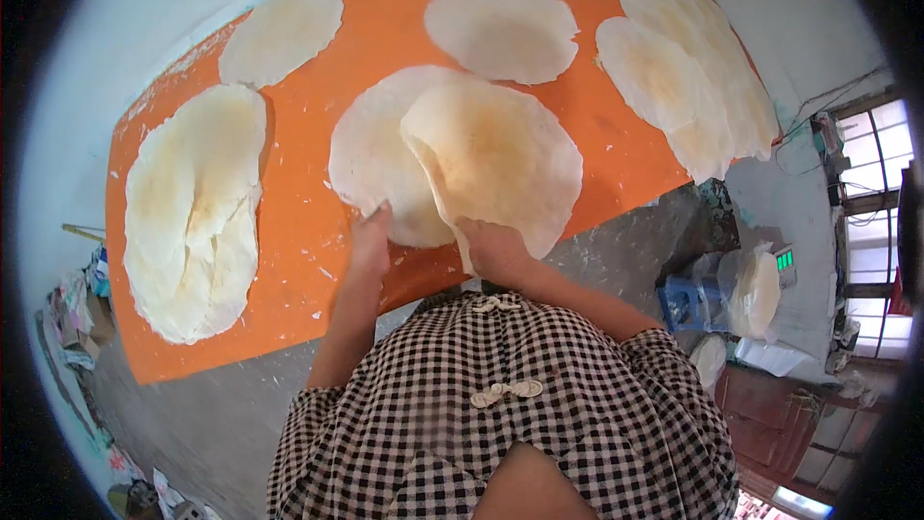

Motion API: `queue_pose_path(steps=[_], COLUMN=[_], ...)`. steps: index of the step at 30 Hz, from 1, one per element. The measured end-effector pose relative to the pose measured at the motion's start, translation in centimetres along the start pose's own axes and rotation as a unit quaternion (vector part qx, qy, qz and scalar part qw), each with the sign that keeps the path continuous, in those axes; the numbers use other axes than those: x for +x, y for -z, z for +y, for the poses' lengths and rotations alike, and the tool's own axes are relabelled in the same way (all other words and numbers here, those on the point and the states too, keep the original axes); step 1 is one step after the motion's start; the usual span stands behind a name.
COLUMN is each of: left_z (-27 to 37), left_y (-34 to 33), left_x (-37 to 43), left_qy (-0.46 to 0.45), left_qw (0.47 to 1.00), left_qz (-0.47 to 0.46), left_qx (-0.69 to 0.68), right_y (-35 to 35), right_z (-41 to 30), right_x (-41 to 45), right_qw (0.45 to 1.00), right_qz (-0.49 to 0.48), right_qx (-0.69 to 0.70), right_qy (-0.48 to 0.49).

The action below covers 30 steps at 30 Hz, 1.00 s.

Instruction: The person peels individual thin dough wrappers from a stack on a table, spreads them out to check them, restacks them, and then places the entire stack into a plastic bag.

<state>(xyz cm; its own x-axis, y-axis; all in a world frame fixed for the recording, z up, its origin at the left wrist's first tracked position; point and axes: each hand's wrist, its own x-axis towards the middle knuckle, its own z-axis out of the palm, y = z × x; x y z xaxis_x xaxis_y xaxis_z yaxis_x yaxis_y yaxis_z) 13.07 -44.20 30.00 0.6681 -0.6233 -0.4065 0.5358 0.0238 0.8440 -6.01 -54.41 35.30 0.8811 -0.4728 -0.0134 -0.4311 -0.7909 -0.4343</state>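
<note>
Thin, round flatbread sheets lie on an orange tabletop (303, 195) before me. Close to me, a pale sheet (375, 137) lies partly under a second, browned sheet (505, 152). My right hand (494, 249) pinches the near left edge of the browned sheet, and that edge is raised and curled. At the near left rim of the pale sheet is my left hand (371, 238), thumb on top and fingers hidden beneath the rim.
A thick flatbread stack (198, 209) lies at left, with a single sheet (285, 36) behind it. Another sheet (502, 29) is at the back. Overlapping sheets (678, 72) reach the right edge. A blue stool (682, 303) and a digital scale display (785, 260) stand at right.
</note>
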Motion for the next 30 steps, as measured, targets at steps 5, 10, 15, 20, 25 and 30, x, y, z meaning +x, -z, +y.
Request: queue_pose_path(steps=[5, 10, 15, 20, 25, 30], left_z=[-1.7, -0.4, 0.6, 4.5, 15.8, 26.8], left_y=[0.0, -1.4, -0.8, -3.2, -6.1, -1.6], left_x=[-1.3, -1.9, -2.2, -0.8, -0.2, -1.6], left_qy=[0.148, 0.148, 0.097, 0.041, 0.024, -0.204], left_qw=[0.985, 0.979, 0.944, 0.998, 0.993, 0.976], left_qz=[0.009, -0.027, -0.135, -0.025, -0.034, -0.05], left_qx=[-0.092, -0.141, -0.286, 0.033, 0.108, 0.065], right_y=[0.8, 2.3, -1.3, 1.2, 2.2, 1.8], right_z=[1.7, -4.0, -4.1, -1.7, 1.6, 2.6], right_x=[0.3, 2.6, 2.0, -0.9, -2.4, -0.5], right_qw=[0.993, 0.975, 0.953, 0.948, 0.95, 0.965], right_qz=[0.029, 0.025, -0.132, -0.2, -0.23, -0.174], right_qx=[0.114, 0.206, 0.213, 0.245, 0.203, 0.194], right_qy=[-0.023, 0.074, 0.171, 0.025, -0.056, -0.027])
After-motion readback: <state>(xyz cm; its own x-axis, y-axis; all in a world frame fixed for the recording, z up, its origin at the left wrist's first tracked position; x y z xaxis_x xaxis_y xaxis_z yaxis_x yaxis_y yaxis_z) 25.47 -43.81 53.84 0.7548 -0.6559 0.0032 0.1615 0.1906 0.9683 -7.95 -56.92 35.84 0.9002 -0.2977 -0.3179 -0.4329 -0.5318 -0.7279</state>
